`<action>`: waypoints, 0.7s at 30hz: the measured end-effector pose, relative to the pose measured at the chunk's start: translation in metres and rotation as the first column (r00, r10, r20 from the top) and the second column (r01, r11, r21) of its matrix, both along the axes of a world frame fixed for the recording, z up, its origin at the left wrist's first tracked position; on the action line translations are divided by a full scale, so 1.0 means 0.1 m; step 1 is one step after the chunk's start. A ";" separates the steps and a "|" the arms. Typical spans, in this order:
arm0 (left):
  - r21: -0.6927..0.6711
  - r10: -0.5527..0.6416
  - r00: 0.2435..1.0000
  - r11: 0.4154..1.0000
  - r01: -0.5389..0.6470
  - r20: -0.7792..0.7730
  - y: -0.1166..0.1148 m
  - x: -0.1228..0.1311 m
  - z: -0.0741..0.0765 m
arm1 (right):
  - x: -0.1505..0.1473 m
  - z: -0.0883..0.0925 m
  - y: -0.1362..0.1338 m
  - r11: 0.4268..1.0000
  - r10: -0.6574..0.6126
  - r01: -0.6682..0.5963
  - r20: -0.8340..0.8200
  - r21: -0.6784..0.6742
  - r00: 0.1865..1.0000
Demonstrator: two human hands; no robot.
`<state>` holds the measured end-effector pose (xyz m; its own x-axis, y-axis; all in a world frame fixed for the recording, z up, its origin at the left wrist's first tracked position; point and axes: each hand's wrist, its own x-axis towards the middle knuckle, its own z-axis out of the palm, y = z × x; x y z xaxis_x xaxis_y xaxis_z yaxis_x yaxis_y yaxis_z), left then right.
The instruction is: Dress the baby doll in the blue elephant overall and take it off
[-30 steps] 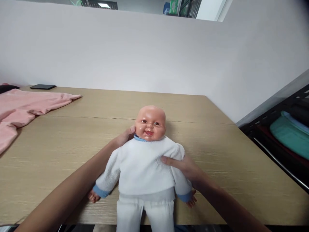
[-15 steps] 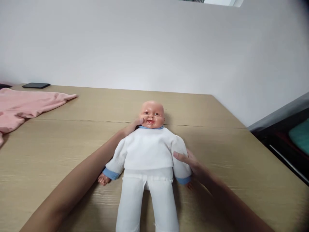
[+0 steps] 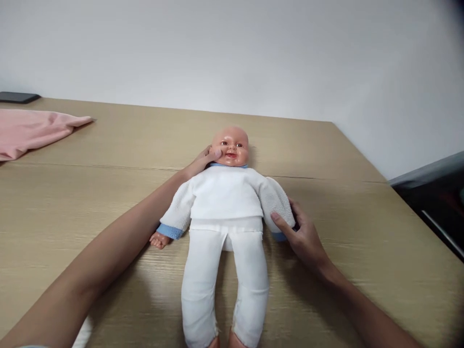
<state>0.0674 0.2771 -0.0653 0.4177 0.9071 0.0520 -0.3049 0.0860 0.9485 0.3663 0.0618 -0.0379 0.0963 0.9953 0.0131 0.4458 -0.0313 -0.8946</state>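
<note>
A baby doll (image 3: 224, 203) in a white top with blue cuffs and white trousers lies on its back on the wooden table (image 3: 108, 193), head pointing away from me. My left hand (image 3: 201, 162) reaches under the doll's head, its thumb on the cheek. My right hand (image 3: 302, 237) is wrapped around the doll's sleeve near the blue cuff, thumb on top.
A pink cloth (image 3: 32, 130) lies at the table's far left, and a dark phone (image 3: 18, 97) rests behind it by the white wall. A dark shelf unit (image 3: 438, 193) stands off the table's right edge.
The doll has gone from propped up to lying flat, further onto the table. My right hand slid from its chest down to the sleeve cuff. My left hand stayed at the head.
</note>
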 end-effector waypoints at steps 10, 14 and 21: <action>0.087 0.062 0.993 0.995 -0.053 -0.102 -0.01 0.00 0.00 | 0.03 -0.03 0.00 1.000 -0.010 0.010 0.166 -0.001 0.986; 0.135 0.069 0.987 0.990 -0.049 -0.145 -0.06 0.00 0.06 | 0.03 -0.02 0.01 1.000 0.006 -0.006 0.171 0.000 0.985; 0.160 0.060 0.982 0.987 -0.031 -0.181 -0.04 -0.02 0.10 | 0.01 -0.02 0.01 0.999 -0.011 0.003 0.206 0.042 0.978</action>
